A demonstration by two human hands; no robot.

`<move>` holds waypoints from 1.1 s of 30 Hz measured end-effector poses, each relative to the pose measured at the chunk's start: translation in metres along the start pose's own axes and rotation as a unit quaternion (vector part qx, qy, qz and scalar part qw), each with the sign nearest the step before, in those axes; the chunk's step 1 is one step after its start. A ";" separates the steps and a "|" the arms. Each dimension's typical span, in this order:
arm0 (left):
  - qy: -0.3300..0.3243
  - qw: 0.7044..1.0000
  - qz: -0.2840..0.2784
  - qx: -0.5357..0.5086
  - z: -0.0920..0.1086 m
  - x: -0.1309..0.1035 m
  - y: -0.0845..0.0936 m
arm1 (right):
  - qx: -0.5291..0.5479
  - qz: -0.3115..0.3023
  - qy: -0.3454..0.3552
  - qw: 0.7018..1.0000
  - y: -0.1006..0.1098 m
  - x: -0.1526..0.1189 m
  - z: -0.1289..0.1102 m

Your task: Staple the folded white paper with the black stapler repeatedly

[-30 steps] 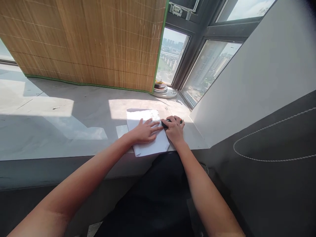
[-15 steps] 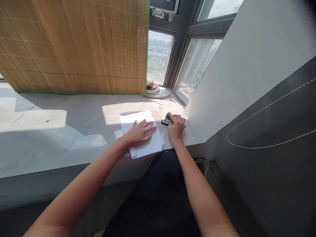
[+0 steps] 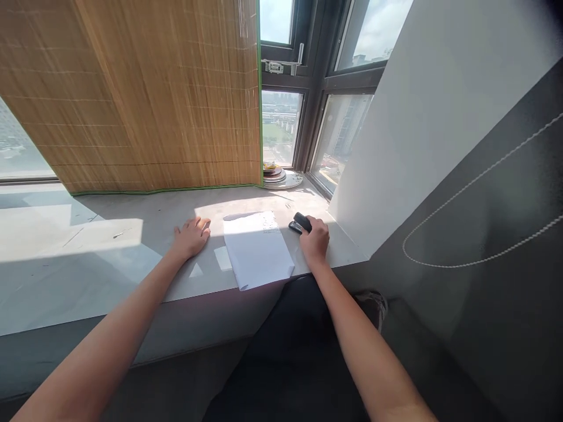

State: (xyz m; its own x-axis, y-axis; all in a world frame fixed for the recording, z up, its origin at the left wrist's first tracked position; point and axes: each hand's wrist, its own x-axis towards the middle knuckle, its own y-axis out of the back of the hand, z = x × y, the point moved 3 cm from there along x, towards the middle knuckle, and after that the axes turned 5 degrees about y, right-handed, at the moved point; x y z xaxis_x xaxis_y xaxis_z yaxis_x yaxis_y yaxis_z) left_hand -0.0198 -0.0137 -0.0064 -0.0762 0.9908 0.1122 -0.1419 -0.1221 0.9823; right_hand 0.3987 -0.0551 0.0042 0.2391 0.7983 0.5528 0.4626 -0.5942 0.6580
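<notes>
White paper (image 3: 257,258) lies on the ledge between my hands, its near edge sticking out slightly over the front and its near corners curled. Dark marks speckle its upper right part. Just right of the paper, my right hand (image 3: 315,241) is wrapped round a black stapler (image 3: 302,221), whose front end points to the left. To the paper's left, my left hand (image 3: 192,237) rests on the ledge with fingers apart and nothing in it.
The pale window ledge (image 3: 109,281) runs along the windows. A bamboo blind (image 3: 167,105) hangs over its back. Stacked plates (image 3: 277,176) stand in the window corner. A white wall (image 3: 396,140) slants up at the right, with a hanging bead chain (image 3: 440,265) near it.
My left hand has come off the paper and moved left onto the ledge. My right hand keeps hold of the stapler in about the same spot. The view has tilted up a little.
</notes>
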 end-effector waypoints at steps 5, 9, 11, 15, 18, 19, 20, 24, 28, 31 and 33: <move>0.002 1.000 0.006 -0.016 0.005 -0.002 -0.002 | 0.033 -0.038 0.119 0.992 0.009 -0.010 -0.053; 0.002 1.000 0.003 -0.024 0.006 -0.002 0.002 | 0.077 -0.185 0.138 0.970 -0.014 -0.025 -0.105; 0.003 1.000 0.005 -0.025 0.005 -0.002 0.003 | 0.069 -0.240 0.170 0.953 -0.025 -0.032 -0.123; 0.009 1.000 0.009 -0.026 0.003 -0.002 0.002 | 0.046 -0.255 0.187 0.948 -0.024 -0.036 -0.119; 0.009 1.000 0.015 -0.022 0.003 -0.002 0.001 | 0.029 -0.244 0.157 0.957 -0.010 -0.033 -0.090; 0.009 1.000 0.017 -0.020 0.003 -0.002 0.000 | 0.023 -0.238 0.146 0.960 -0.005 -0.031 -0.079; 0.009 1.000 0.020 -0.019 0.003 -0.002 0.000 | 0.017 -0.233 0.135 0.963 0.000 -0.028 -0.068; 0.011 0.999 0.025 -0.020 0.004 -0.003 0.000 | 0.009 -0.216 0.096 0.972 0.017 -0.010 -0.027; 0.015 1.000 0.015 -0.018 0.003 -0.002 -0.002 | 0.085 -0.311 0.110 0.940 0.023 0.028 0.004; 0.020 1.000 0.012 -0.013 0.003 -0.002 -0.002 | 0.095 -0.239 0.145 0.956 0.016 0.067 0.021; 0.024 1.000 0.011 -0.010 0.004 -0.003 -0.001 | 0.050 -0.193 0.190 0.961 -0.003 0.084 0.023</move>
State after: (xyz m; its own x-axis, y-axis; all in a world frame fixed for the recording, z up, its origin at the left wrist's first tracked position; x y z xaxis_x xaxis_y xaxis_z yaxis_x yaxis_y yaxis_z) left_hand -0.0157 -0.0160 -0.0075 -0.1265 0.9838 0.1267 -0.1597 -0.1463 0.9763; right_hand 0.4371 0.0159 0.0366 -0.2868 0.8523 0.4374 0.5393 -0.2337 0.8090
